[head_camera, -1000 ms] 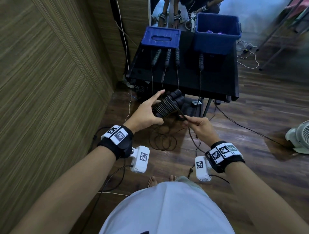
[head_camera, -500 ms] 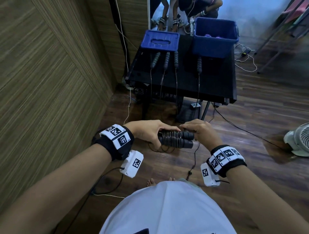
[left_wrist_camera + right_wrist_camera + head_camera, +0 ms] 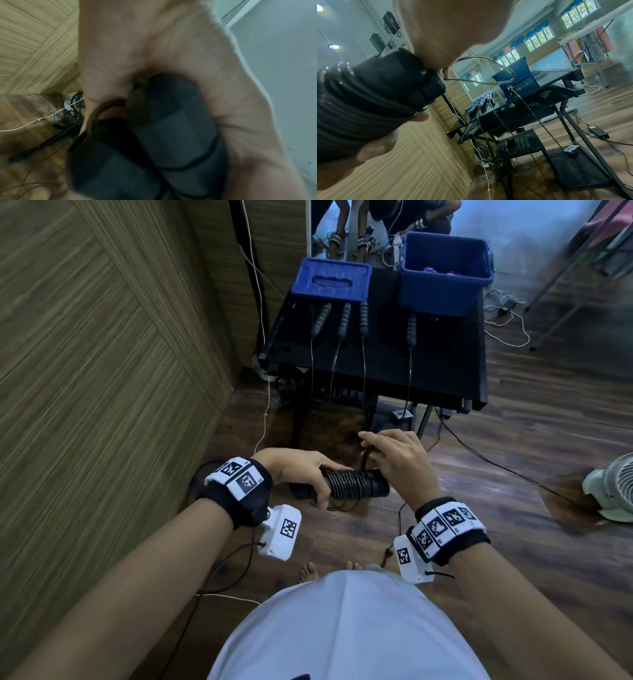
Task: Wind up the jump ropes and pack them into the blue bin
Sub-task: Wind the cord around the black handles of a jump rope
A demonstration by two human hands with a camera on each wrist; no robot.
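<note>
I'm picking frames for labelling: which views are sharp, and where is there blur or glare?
Head view: mostly sharp, the left hand and black wound jump-rope handles crisp, edges smeared. Left wrist view: heavily blurred, the handles soft. Right wrist view: near coil blurred, black table clearer, bright windows.

A person in a pale lavender-white shirt (image 3: 346,631) wears black wristbands (image 3: 239,501) topped with white blocks printed with black square-code markers; a white camera box (image 3: 281,532) bearing its own marker hangs under each wrist, trailing thin black cables. Arms and feet are bare.
</note>
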